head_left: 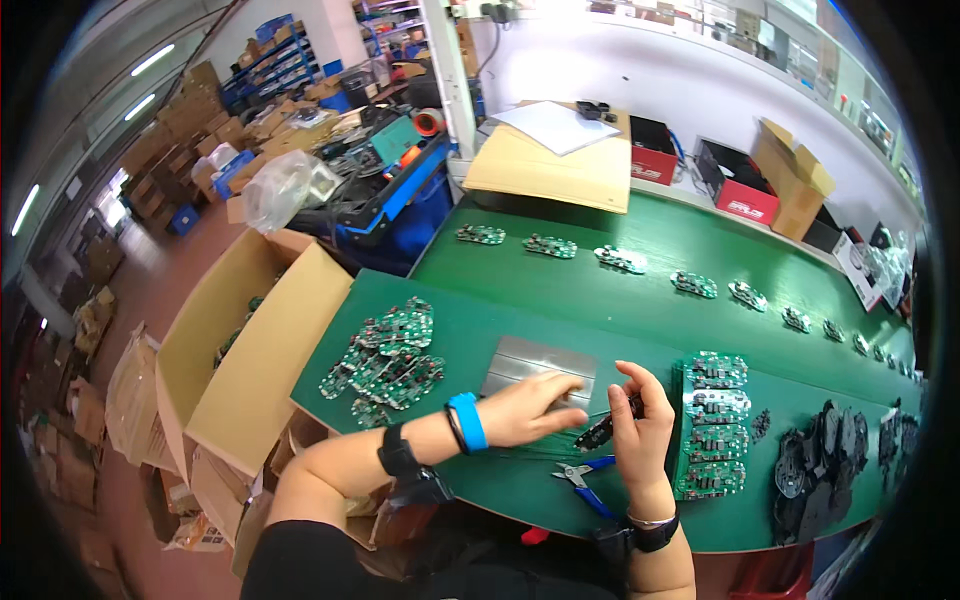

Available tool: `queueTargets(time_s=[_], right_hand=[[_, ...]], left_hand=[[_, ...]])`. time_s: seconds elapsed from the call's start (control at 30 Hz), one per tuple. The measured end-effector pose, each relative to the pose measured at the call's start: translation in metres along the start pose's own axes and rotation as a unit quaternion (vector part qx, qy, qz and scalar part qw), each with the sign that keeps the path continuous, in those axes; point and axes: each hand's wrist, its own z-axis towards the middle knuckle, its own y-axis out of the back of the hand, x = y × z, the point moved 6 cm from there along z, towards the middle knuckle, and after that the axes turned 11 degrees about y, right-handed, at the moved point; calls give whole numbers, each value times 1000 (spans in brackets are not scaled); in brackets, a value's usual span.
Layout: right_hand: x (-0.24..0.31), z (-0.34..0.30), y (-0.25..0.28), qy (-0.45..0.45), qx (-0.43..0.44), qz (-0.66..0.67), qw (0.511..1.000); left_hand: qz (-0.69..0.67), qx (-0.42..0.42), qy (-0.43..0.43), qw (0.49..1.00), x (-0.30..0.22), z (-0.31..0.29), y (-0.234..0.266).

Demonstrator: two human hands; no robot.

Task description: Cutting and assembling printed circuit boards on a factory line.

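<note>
My left hand point(530, 405) reaches over a grey metal block point(520, 358) with its fingers stretched out and apart, holding nothing that I can see. Just right of it, my right hand point(645, 425) is closed round a narrow dark circuit board point(596, 433), which is tilted and partly hidden by the fingers. Below the board, blue-handled cutting pliers point(590, 485) lie with jaws apart on the green table point(470, 470). Beside my right forearm stands a column of several green circuit boards point(714, 440).
A heap of circuit boards point(385, 355) lies at the left, near an open cardboard box point(265, 350). Black plastic housings point(820, 465) and small dark parts point(761, 424) sit at the right. Several spaced boards point(620, 259) line the far green surface. Cardboard sheets point(545, 170) lie behind.
</note>
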Motion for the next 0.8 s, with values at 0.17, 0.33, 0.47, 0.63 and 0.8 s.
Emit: queueTargets(time_s=[0.17, 0.33, 0.47, 0.63, 0.8], right_hand=[[-13, -15, -36, -37, 108, 165, 980], [8, -7, -30, 110, 123, -5, 986], [1, -5, -33, 78, 121, -15, 990], [10, -3, -28, 73, 128, -8, 989], [57, -7, -6, 117, 122, -56, 984]], left_hand=[[-298, 62, 42, 951, 3, -16, -26], [-286, -68, 125, 948, 34, -42, 48], [164, -276, 108, 941, 57, -58, 133], [375, -243, 215, 869, 76, -57, 136], [446, -255, 170, 841, 97, -58, 122]])
